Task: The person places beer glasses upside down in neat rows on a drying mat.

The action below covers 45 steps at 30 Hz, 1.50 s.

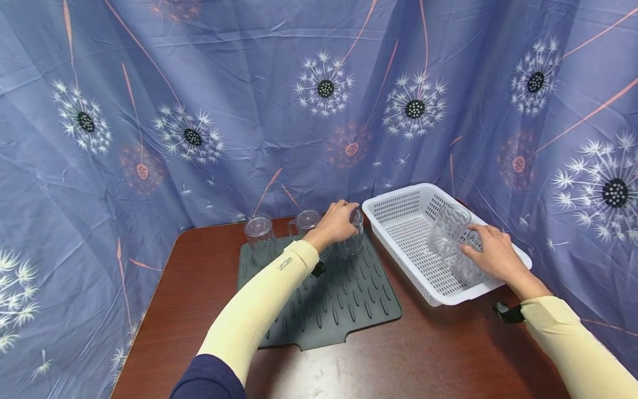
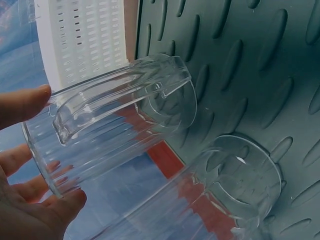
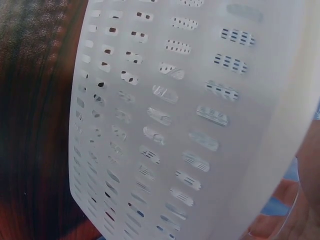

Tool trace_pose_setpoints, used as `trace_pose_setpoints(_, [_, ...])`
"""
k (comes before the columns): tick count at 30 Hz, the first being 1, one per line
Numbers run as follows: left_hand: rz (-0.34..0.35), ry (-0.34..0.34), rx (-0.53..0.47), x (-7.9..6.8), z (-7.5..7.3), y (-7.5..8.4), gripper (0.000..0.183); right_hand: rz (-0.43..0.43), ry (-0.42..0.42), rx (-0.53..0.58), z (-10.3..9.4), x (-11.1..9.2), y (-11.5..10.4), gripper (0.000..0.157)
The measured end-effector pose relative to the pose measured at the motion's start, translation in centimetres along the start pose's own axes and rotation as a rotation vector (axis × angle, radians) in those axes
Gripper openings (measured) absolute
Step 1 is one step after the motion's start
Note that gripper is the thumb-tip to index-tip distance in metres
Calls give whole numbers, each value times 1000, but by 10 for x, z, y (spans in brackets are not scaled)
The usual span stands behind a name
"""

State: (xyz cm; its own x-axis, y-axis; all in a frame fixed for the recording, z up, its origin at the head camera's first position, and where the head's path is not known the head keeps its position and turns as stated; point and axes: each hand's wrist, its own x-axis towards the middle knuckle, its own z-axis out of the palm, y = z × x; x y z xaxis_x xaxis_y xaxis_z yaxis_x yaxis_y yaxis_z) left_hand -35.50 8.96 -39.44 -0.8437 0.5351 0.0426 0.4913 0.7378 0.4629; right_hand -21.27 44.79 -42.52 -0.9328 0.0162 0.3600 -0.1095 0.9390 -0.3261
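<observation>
My left hand point(image 1: 335, 224) grips a clear glass mug point(image 1: 353, 245) at the back right of the dark drying mat point(image 1: 344, 302). In the left wrist view, the thumb and fingers span the near end of this ribbed mug point(image 2: 115, 112); its handle faces the camera and its far end is at the mat. My right hand point(image 1: 493, 252) holds another clear mug point(image 1: 466, 271) inside the white basket point(image 1: 399, 256). The right wrist view shows mostly the basket's slotted wall point(image 3: 190, 130), with fingers point(image 3: 285, 192) at a glass edge beyond it.
Two more mugs, one left point(image 1: 261, 244) and one middle point(image 1: 306, 220), stand upside down along the mat's back. One more mug point(image 1: 448, 227) lies in the basket behind the right hand. The brown table point(image 1: 184, 316) meets a blue patterned curtain point(image 1: 249, 138) behind.
</observation>
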Motion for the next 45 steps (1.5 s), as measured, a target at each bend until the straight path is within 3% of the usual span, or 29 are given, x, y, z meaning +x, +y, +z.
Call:
trace_pose_setpoints(30, [16,14,22,-1,8,-1,67,21,-25,-4,-2,0,-1,54])
trace_pose_setpoints(45, [42,59,-27,-24,-4,-5,68,7,-46,-2,0,1,2,54])
